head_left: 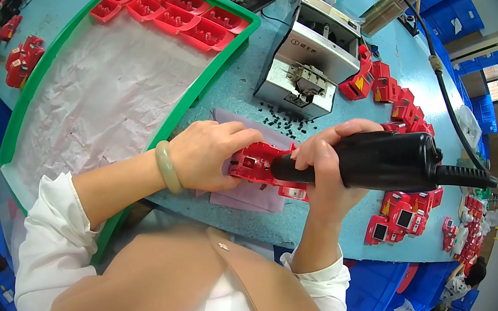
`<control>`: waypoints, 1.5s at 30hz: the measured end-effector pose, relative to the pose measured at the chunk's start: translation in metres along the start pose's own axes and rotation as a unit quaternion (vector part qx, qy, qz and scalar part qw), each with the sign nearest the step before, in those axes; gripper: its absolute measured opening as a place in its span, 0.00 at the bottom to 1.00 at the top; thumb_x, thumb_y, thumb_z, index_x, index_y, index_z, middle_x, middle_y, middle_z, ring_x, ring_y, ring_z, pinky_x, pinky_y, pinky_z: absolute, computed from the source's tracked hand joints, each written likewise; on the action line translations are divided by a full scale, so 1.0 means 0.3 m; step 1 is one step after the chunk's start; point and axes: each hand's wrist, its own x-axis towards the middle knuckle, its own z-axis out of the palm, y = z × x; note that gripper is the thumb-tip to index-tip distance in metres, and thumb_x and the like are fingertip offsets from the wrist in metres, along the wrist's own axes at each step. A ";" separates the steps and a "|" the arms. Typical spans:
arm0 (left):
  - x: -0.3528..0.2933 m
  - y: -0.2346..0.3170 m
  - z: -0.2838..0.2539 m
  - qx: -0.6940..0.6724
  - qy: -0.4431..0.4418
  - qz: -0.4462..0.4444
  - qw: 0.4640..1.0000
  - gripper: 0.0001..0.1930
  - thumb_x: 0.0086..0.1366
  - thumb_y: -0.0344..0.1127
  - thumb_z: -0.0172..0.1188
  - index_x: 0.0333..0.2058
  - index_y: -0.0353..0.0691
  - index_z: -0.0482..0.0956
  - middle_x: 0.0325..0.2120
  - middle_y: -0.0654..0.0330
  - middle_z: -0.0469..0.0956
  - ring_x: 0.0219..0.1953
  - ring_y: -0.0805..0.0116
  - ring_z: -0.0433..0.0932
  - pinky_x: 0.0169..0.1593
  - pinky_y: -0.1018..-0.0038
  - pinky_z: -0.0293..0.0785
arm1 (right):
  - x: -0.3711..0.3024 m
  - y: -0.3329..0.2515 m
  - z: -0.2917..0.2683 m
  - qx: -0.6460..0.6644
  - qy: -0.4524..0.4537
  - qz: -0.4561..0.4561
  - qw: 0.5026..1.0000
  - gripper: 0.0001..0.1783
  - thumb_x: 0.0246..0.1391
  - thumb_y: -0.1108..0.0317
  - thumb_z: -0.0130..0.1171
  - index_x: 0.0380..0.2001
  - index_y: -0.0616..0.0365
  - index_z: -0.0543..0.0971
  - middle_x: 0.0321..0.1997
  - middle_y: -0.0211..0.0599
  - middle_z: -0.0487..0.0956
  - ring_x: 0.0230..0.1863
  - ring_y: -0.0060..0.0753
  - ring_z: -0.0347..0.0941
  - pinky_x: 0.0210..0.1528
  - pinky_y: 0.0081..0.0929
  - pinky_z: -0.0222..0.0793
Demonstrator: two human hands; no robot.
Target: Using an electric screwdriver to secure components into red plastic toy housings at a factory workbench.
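My left hand (203, 152), with a pale green bangle at the wrist, grips a red plastic housing (252, 165) from its left side. The housing lies hollow side up on a purple cloth (246, 198). My right hand (331, 170) is wrapped round a black electric screwdriver (388, 159), which is tilted with its nose over the right part of the housing. The tip is hidden, so I cannot tell whether it touches a screw. Small black screws (282, 121) lie scattered just beyond the cloth, in front of a metal screw feeder (312, 69).
A green tray (250, 31) lined with crumpled paper stands at the left, several red shells (179, 17) at its far end. Red devices (403, 215), some with screens, crowd the right side. A steel flask (385, 12) stands at the back. The screwdriver's cable (457, 124) runs up overhead.
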 end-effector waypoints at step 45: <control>0.037 -0.009 0.008 -0.005 0.008 0.027 1.000 0.29 0.37 0.35 0.66 0.42 0.40 0.70 0.34 0.54 0.72 0.33 0.54 0.75 0.36 0.66 0.73 | 0.306 0.081 -0.052 0.040 0.054 -0.196 0.978 0.12 0.45 0.80 0.52 0.36 0.66 0.67 0.18 0.35 0.71 0.17 0.26 0.69 0.25 0.26 0.71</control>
